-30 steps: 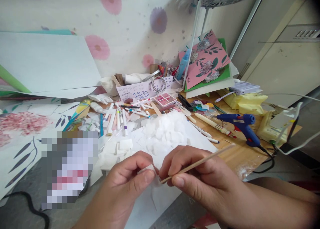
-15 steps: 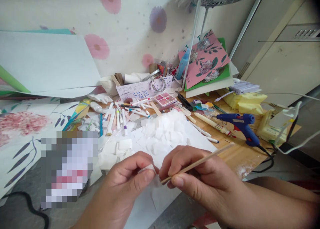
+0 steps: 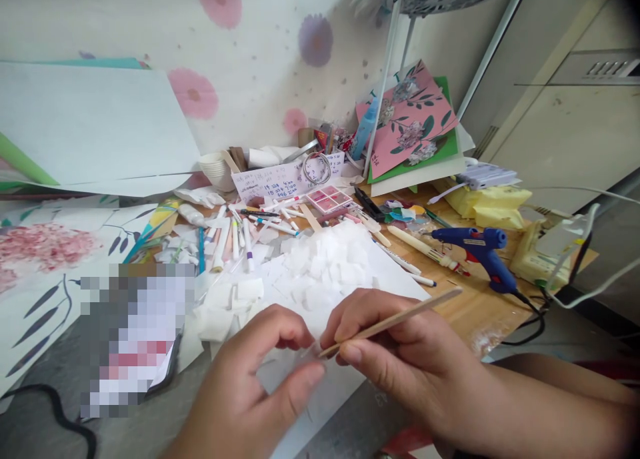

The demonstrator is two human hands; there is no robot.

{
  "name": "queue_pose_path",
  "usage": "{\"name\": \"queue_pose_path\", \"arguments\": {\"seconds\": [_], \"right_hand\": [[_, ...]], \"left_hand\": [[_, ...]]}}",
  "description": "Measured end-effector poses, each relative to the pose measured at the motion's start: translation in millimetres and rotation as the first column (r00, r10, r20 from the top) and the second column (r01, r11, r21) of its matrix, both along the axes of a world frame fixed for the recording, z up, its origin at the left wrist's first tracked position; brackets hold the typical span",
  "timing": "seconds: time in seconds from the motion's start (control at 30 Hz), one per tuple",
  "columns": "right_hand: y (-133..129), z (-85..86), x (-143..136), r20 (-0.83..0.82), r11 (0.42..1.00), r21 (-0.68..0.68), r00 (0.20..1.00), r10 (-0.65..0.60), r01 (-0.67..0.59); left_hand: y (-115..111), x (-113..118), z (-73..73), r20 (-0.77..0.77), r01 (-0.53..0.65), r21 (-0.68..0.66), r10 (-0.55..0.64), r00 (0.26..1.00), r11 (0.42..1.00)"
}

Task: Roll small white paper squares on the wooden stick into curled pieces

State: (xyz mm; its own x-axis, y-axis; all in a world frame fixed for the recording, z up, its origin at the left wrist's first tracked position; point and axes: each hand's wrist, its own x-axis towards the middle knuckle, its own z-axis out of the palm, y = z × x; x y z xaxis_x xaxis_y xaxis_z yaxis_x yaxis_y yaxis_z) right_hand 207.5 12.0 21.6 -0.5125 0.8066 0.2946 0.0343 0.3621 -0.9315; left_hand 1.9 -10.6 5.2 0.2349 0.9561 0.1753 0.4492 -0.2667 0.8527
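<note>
Head view: right hand [image 3: 400, 359] pinching a thin wooden stick [image 3: 395, 320] between thumb and fingers, grip closed on it, stick slanting up and away to the right, near tip level with the left fingertips. Left hand [image 3: 255, 379] curled just beside that tip, thumb and forefinger drawn together; cannot tell whether a scrap of white paper sits between them, since the spot is blurred. Both hands hovering over the near edge of a white sheet [image 3: 310, 379] lying on the surface [image 3: 470, 312].

Taking the stick as landmark: directly behind its tip, a heap of small white paper squares [image 3: 325, 265] piled on the same sheet. Behind the heap, scattered marker pens [image 3: 240, 235] and a small pink paint palette [image 3: 330, 199]. Beyond those, a handwritten note card [image 3: 270, 182], a wire ring [image 3: 317, 169] and a white cup [image 3: 217, 170]. To the right of the stick's far end, a blue glue gun [image 3: 480, 249] lying on the wood, its black cord trailing toward the edge. Farther right and back, yellow packets [image 3: 495, 205]. Behind the glue gun, a pink floral card [image 3: 410, 119] leaning on a green one, beside a white metal stand leg [image 3: 385, 85]. Well to the left of the stick, a blurred-out patch [image 3: 135, 339], flower-painted sheets [image 3: 45, 245], and a large pale sheet [image 3: 95, 125] propped against floral wallpaper [image 3: 260, 45].
</note>
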Motion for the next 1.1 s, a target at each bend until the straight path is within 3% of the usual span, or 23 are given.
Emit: {"name": "queue_pose_path", "arguments": {"seconds": [0.13,0.3,0.43,0.63,0.77,0.83,0.97,1.1], "right_hand": [[6,-4.6,3,-0.043,0.995,-0.1,0.999,0.001,-0.006],[20,-11.1,11,-0.162,0.943,-0.332,0.987,-0.021,-0.035],[34,-12.1,22,-0.101,0.914,-0.406,0.994,-0.049,0.004],[60,-18.0,33,0.052,0.918,-0.321,0.972,-0.229,0.234],[83,-26.2,35,0.133,0.893,-0.249,0.927,-0.351,0.374],[90,-27.5,37,0.174,0.893,-0.199,0.912,-0.373,0.403],[95,-24.7,42,0.279,0.905,-0.058,0.878,-0.39,0.421],[93,-23.6,48,0.327,0.913,0.027,0.86,-0.392,0.406]], "left_hand": [[6,-5,-2.9,0.017,-0.03,-0.154,0.033,0.999,0.988],[9,-8,-12.8,0.203,-0.168,-0.308,0.238,0.95,0.937],[12,-7,-14.7,0.214,-0.244,-0.344,0.328,0.92,0.907],[21,-12,-16.0,0.133,-0.328,-0.248,0.367,0.92,0.911],[33,-6,-6.0,-0.085,-0.342,-0.09,0.335,0.938,0.935],[42,3,3.5,-0.237,-0.298,0.006,0.291,0.927,0.955],[70,27,18.0,-0.307,-0.222,0.052,0.228,0.924,0.974],[102,42,12.8,-0.372,-0.165,0.104,0.192,0.908,0.981]]}}
